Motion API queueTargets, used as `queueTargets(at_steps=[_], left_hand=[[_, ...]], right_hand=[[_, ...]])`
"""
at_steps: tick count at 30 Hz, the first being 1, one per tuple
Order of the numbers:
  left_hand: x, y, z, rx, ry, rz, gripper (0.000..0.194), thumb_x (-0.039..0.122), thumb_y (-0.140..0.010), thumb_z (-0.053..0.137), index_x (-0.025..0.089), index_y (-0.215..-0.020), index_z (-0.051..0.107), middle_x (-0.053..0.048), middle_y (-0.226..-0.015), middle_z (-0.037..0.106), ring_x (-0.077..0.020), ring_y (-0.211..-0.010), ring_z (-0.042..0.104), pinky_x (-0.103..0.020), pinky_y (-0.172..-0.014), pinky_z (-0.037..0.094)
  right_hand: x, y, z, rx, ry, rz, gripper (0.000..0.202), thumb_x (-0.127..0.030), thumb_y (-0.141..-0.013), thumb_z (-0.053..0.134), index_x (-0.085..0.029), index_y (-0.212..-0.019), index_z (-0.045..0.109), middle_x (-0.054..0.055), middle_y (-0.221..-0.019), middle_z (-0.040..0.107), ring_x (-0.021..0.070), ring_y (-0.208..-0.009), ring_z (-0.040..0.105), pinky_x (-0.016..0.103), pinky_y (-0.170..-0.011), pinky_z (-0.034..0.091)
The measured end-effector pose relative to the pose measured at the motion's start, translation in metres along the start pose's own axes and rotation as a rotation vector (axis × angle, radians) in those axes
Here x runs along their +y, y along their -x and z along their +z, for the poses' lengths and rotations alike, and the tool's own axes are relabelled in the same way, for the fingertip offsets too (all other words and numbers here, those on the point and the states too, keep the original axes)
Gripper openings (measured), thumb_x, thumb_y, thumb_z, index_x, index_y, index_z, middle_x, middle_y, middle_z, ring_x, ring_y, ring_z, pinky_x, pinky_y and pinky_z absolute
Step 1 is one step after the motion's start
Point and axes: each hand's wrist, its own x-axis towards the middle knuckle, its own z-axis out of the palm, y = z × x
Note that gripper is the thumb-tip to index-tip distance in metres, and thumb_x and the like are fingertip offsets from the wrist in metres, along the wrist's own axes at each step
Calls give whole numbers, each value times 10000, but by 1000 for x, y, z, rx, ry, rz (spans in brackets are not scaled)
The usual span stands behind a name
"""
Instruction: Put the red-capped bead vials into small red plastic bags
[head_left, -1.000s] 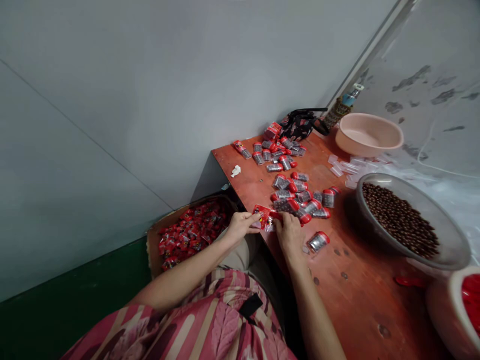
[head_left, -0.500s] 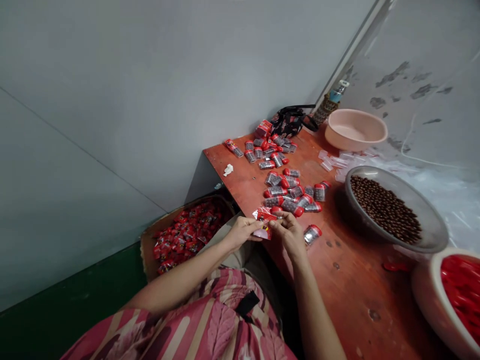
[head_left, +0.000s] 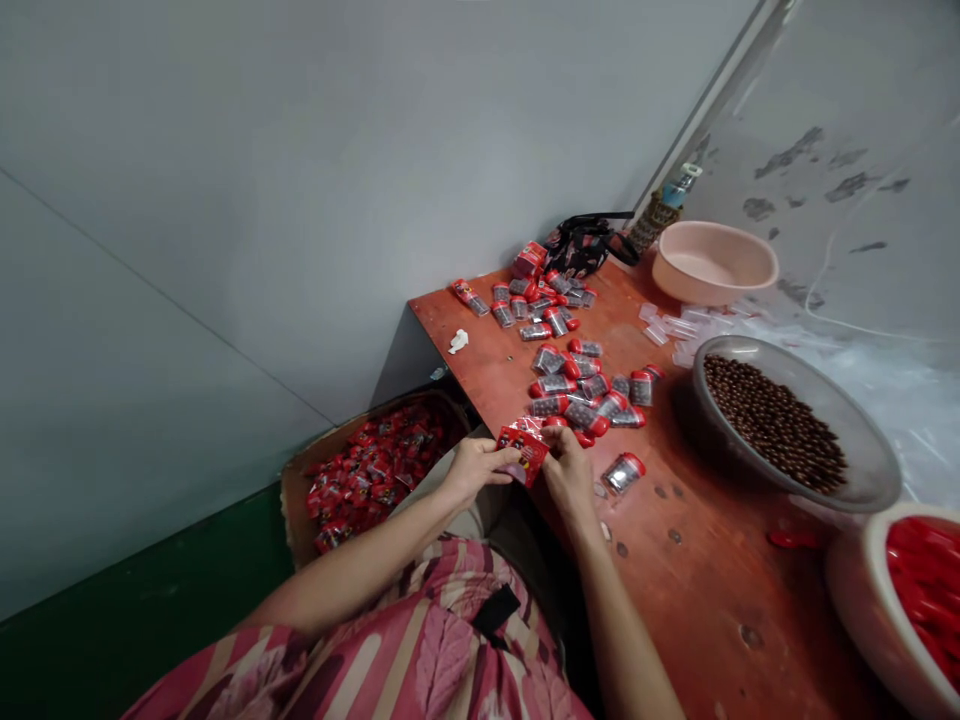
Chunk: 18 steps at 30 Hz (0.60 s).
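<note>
Over my lap, at the near edge of the table, a small red printed packet (head_left: 526, 452) with a clear shiny top is stretched between both hands. My left hand (head_left: 480, 468) pinches its left side. The fingers of my right hand (head_left: 568, 465) are closed at its right edge. Just beyond lie several small clear jars with red lids (head_left: 581, 385), filled with dark balls. One such jar (head_left: 622, 473) lies by itself to the right of my right hand.
A carton of red packets (head_left: 375, 465) stands low on the left. On the red table (head_left: 675, 600) are a grey bowl of brown balls (head_left: 776, 425), a tub of red pieces (head_left: 862, 590), a pink basin (head_left: 712, 265), clear empty tubes (head_left: 679, 325) and a dark bag (head_left: 581, 245).
The packet has turned and its red printed face shows more. My right hand has shifted slightly left and down along its edge.
</note>
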Motion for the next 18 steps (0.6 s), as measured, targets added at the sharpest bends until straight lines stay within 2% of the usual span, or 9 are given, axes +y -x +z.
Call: queueTargets(at_steps=[2,4,7,9,14,16,18], left_hand=[[-2,-2,-4,44,37,1,288,364,-596,733,94,-669,663,-53,-625,643,-109,-548,593,-197,-509,509],[-1,-5,-6,68,70,9,291,362,-593,736,93,-676,662,-53,-629,641,-105,-546,590,-193,-505,511],[2,-9,-2,58,88,24,302,359,-589,740,93,-715,673,-57,-649,646,-108,-556,594,-195,-507,514],[4,-9,0,46,96,25,317,366,-580,746,90,-721,675,-62,-662,649,-117,-574,602,-203,-515,519],[7,-1,-9,24,136,27,365,432,-622,704,78,-701,668,-60,-643,634,-114,-576,597,-245,-568,540],[9,2,-16,10,102,25,362,430,-627,701,73,-677,665,-61,-624,631,-117,-572,599,-249,-575,541],[10,4,-20,12,69,36,343,411,-624,709,72,-648,659,-71,-631,640,-123,-579,605,-244,-576,540]], right_hand=[[-1,-3,3,16,26,0,185,-344,-723,595,-198,-835,571,3,-741,620,160,-661,574,270,-604,449],[-4,-5,4,17,-55,21,208,-394,-782,522,-195,-823,565,-2,-703,599,140,-602,554,251,-554,438],[-10,-5,1,-37,-101,21,256,-424,-786,524,-191,-888,548,5,-725,604,142,-609,564,243,-534,434],[-10,-5,1,-41,47,-29,278,-402,-762,564,-195,-945,539,28,-804,631,171,-696,592,267,-596,449],[-7,-18,12,7,784,-207,209,-312,-816,491,-204,-968,586,80,-837,643,225,-795,580,328,-714,405],[-7,-25,13,-9,894,-285,214,-303,-820,485,-198,-965,602,97,-864,644,240,-837,567,341,-745,393],[-7,-29,6,9,841,-333,242,-318,-812,494,-202,-999,593,92,-950,641,238,-884,558,340,-768,395]])
